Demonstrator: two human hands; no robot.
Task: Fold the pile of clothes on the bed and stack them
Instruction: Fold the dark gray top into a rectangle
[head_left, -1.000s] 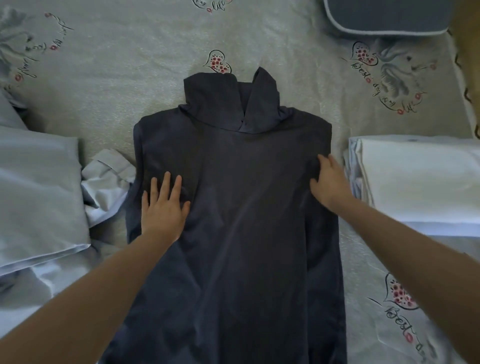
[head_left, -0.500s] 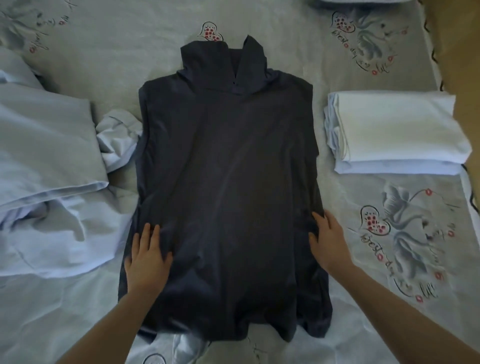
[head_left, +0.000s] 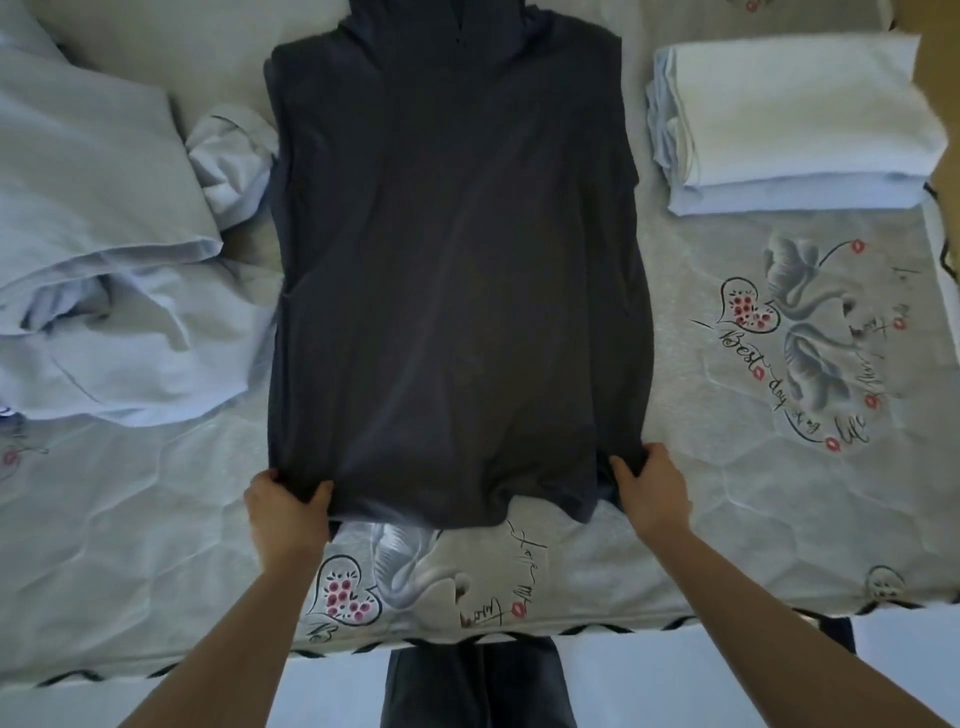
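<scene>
Hands (head_left: 285, 501) (head_left: 649, 480) grip dark shirt's (head_left: 457, 260) hem corners

Looks like a bedroom in someone's home. There's a quilted mattress (head_left: 727, 530) printed with hearts, swans and "Best day" script, a dark top (head_left: 457, 260) spread out on it, a loose pile of pale blue clothes (head_left: 104, 249) on the left, and a neat folded stack (head_left: 795, 124) on the right.

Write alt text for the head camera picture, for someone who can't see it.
Two hands, left and right, grip the bottom corners of a dark shirt spread flat on a patterned bed. Folded white clothes sit to its right, unfolded pale blue clothes to its left.
</scene>
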